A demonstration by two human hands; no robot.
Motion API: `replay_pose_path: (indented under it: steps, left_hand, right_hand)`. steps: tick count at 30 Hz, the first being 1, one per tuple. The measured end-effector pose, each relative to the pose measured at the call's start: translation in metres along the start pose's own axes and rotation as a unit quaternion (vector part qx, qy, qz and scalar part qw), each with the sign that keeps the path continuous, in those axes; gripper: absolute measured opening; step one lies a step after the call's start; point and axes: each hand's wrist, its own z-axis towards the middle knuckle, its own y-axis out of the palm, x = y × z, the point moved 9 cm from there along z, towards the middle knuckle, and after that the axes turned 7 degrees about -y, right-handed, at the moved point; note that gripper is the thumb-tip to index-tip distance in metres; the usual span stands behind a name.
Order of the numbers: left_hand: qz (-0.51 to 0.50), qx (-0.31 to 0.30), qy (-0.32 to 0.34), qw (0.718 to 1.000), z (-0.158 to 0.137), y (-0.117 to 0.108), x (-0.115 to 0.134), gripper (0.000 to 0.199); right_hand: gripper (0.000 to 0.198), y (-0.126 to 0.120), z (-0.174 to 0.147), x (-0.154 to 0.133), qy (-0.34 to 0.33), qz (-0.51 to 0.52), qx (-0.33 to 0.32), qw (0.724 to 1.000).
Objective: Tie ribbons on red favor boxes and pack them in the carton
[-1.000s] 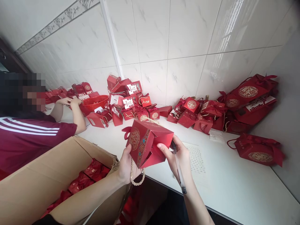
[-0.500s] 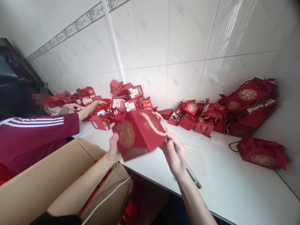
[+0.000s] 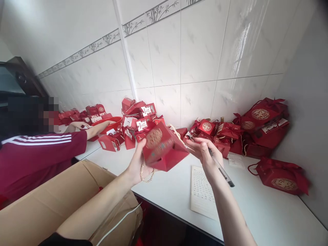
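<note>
My left hand (image 3: 138,162) grips a red gift box (image 3: 165,147) by its left side, above the table. The box is tilted, with a round gold emblem on one face and twisted cream rope handles; its underside faces partly toward me. To its right, my right hand (image 3: 207,153) has a pen (image 3: 224,174) tucked between the fingers, the dark end pointing back toward the forearm. Its fingertips are close to the box's right edge; whether they touch it I cannot tell. Beneath that hand lies a sheet of handwritten paper (image 3: 202,194).
Red boxes pile up along the tiled wall, in a heap (image 3: 139,118) at the middle and larger ones (image 3: 266,128) at right. One box (image 3: 280,177) lies near the right edge. A cardboard carton (image 3: 64,184) stands front left. A co-worker (image 3: 48,147) reaches into a red basin (image 3: 112,120).
The red box has turned, bringing its underside into view, and shifted right. My right hand has come off the handle side and opened somewhat, keeping the pen. The whole view has shifted.
</note>
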Motion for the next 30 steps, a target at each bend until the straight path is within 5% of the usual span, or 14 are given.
replay_pose_path:
  steps: [2, 5, 8, 13, 17, 20, 23, 27, 30]
  left_hand:
    - [0.132, 0.029, 0.138, 0.981, -0.005, 0.0, 0.016, 0.072]
    - [0.322, 0.034, 0.265, 0.908, -0.011, 0.007, 0.027, 0.095]
    - [0.394, -0.04, 0.282, 0.874, -0.012, 0.021, 0.023, 0.106]
    - [0.394, -0.101, 0.218, 0.887, -0.006, 0.048, 0.033, 0.088]
    - [0.344, -0.1, 0.163, 0.919, 0.029, 0.074, 0.038, 0.065]
    - [0.21, 0.009, 0.211, 0.955, 0.057, 0.077, 0.038, 0.059]
    - [0.116, 0.066, 0.212, 0.968, 0.077, 0.089, 0.005, 0.066]
    - [0.077, -0.068, 0.203, 0.974, 0.09, 0.146, -0.043, 0.085]
    - [0.101, -0.049, 0.309, 0.944, 0.088, 0.166, -0.037, 0.087]
  right_hand:
    - [0.042, 0.01, -0.001, -0.004, 0.013, 0.049, -0.053, 0.997]
    - [0.065, 0.024, -0.003, -0.015, 0.005, 0.063, -0.128, 0.99]
    - [0.087, 0.032, -0.006, -0.033, -0.05, -0.011, -0.186, 0.981]
    - [0.096, 0.033, -0.018, -0.042, -0.045, -0.099, -0.26, 0.959]
    - [0.079, -0.004, -0.011, -0.037, -0.067, -0.077, -0.137, 0.985]
    - [0.065, -0.042, -0.001, -0.032, -0.095, 0.016, -0.001, 0.995]
    - [0.061, -0.072, 0.008, -0.029, -0.097, 0.067, 0.088, 0.989]
    - [0.066, -0.096, 0.02, -0.031, -0.079, 0.038, 0.084, 0.993]
    - [0.07, -0.115, 0.034, -0.034, -0.057, -0.022, 0.035, 0.997]
